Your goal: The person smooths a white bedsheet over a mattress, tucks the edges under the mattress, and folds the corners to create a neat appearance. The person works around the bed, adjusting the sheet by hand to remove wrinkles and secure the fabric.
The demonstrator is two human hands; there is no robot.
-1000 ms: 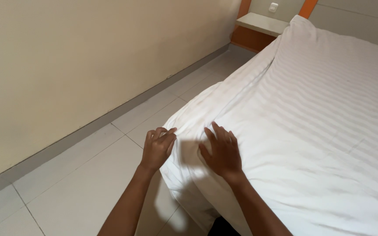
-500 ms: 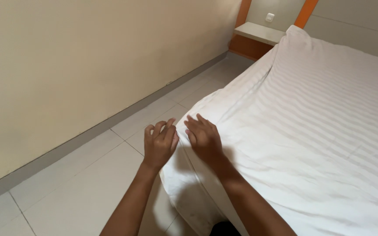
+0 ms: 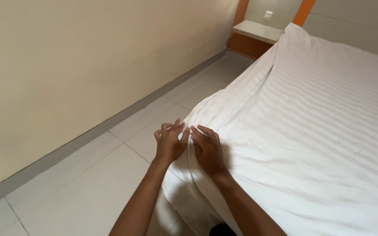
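Starting at your 9 o'clock there's the plain cream wall (image 3: 88,65) with a grey skirting strip, then the pale floor tiles (image 3: 79,192) running alongside the bed. Your left hand (image 3: 170,142) sits at the mattress edge around 6 o'clock, fingers spread and loose, tips just brushing the sheet's hanging fold, not clamped on anything. Your right hand (image 3: 207,150) is just beside it, fingers slightly apart, resting flat on the white striped sheet (image 3: 311,122). The two hands nearly touch at the fingertips. The sheet covers the whole bed, long axis running from you up toward 1 o'clock, its stripes following that line, bunched edge draping toward the floor. Way up at 12 o'clock there's a small orange-and-white nightstand (image 3: 254,37) against the headboard wall. Nothing blocks your hands.
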